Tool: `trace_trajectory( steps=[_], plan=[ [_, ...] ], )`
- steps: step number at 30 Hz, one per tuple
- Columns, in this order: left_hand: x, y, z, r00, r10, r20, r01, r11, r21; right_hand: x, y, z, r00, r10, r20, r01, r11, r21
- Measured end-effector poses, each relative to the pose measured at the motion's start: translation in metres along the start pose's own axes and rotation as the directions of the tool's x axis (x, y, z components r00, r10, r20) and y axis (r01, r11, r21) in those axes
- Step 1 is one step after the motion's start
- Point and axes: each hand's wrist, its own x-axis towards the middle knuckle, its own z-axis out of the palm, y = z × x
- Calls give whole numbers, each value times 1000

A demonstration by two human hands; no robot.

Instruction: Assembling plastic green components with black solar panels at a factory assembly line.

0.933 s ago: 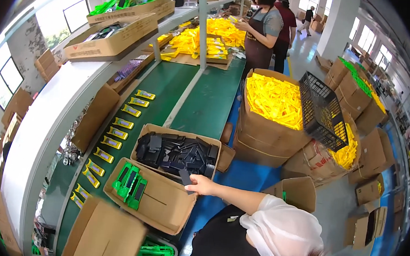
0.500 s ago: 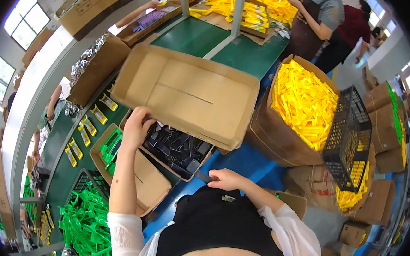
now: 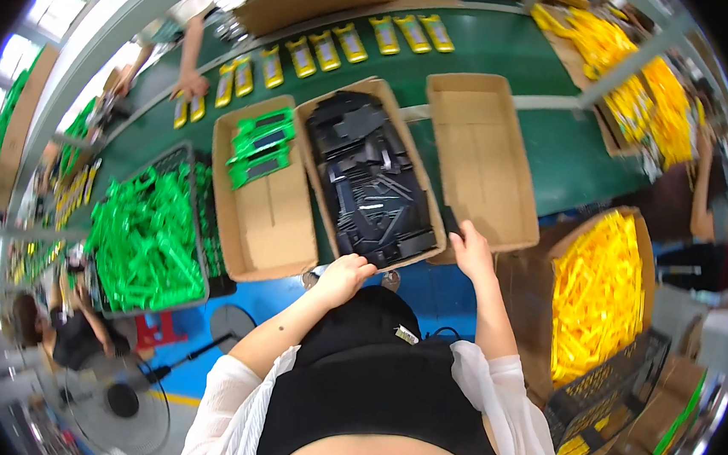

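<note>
A shallow cardboard box full of black plastic parts (image 3: 376, 181) lies in front of me at the table's near edge. My left hand (image 3: 346, 279) is closed at this box's near rim, fingers against the cardboard. My right hand (image 3: 473, 251) pinches a dark flat black plastic part (image 3: 450, 221), mostly hidden by the fingers, between that box and a bare cardboard box (image 3: 482, 156) to its right. On the left, another shallow cardboard box (image 3: 252, 240) holds several green plastic pieces (image 3: 261, 145) at its far end.
A black crate (image 3: 200, 240) heaped with green parts (image 3: 145, 240) stands at left. Yellow-edged pieces (image 3: 324, 51) line the green table (image 3: 481, 44). At right is a large carton of yellow parts (image 3: 599, 302) beside a black crate (image 3: 612, 388). A fan (image 3: 121, 399) stands lower left.
My view has turned left. The bare box, earlier tilted over the black parts, now lies to their right. My left hand has moved from it to the black-parts box's near rim.
</note>
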Motion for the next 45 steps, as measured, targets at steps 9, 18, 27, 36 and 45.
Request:
trace_trajectory(
  steps=[9, 18, 27, 36, 45],
  plan=[
    [-34, -11, -2, 989, -108, -98, 96, 988, -120, 9, -78, 33, 968, -67, -241, 124, 966, 226],
    [-179, -92, -155, 438, -467, -768, 446, 855, -265, -19, -241, 123, 964, -169, 204, 95, 939, 331],
    [-281, -180, -242, 384, -907, -170, 726, 411, -552, -37, -323, 190, 853, -147, 500, -48, 933, 357],
    [-307, -122, -297, 105, -854, -510, 302, 516, -802, -25, -353, 208, 886, -241, 395, -70, 775, 628],
    [-228, -83, -237, 384, -917, -105, -31, 101, -994, -11, -389, 185, 873, -370, 317, -74, 543, 836]
  ],
)
